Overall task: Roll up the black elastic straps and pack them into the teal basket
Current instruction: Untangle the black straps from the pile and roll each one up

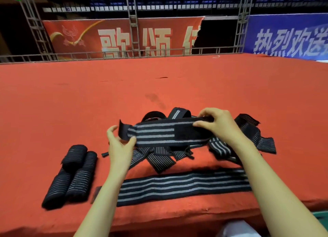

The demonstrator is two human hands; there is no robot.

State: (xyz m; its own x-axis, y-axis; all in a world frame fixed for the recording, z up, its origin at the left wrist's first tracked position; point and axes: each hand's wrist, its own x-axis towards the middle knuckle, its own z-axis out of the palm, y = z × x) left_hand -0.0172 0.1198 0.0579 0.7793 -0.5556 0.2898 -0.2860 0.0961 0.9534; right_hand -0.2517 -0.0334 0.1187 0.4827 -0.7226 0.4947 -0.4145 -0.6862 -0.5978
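Note:
A black strap with grey stripes (156, 133) is stretched level above the red surface between both hands. My left hand (120, 148) pinches its left end, where a black tab sticks up. My right hand (220, 126) pinches its right part by the black velcro patch. Beneath lies a heap of loose striped straps (248, 139). A long strap (182, 185) lies flat near the front edge. Several rolled straps (71, 174) lie at the left. A teal corner, perhaps the basket (320, 219), shows at the lower right, mostly hidden.
The red cloth-covered table (159, 87) stretches far back. Its front edge runs along the bottom of the view. Metal truss frames (133, 23) and red and blue banners stand behind the table.

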